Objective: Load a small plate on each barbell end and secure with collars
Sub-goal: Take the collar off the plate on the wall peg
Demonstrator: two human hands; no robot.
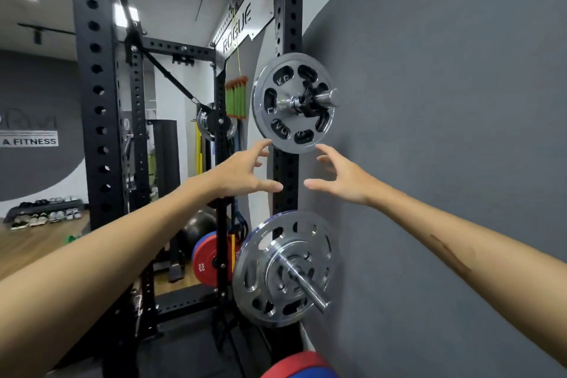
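A small chrome plate (pixel 293 103) with dark oval cut-outs hangs on a steel peg of the black rack upright, with a black collar (pixel 311 98) clamped on the peg in front of it. My left hand (pixel 245 173) reaches up just below the plate's lower left rim, fingers spread, holding nothing. At the lower right rim my right hand (pixel 340 179) is likewise open and empty. Neither hand touches the plate. Lower on the same upright, a stack of chrome plates (pixel 282 270) sits on another peg (pixel 310 288).
The black rack upright (pixel 287 181) stands close against a grey wall (pixel 445 132) on the right. Red bumper plates (pixel 208 261) hang further back on the rack, and a red and blue plate (pixel 302 367) sits at the bottom edge. Wooden floor lies to the left.
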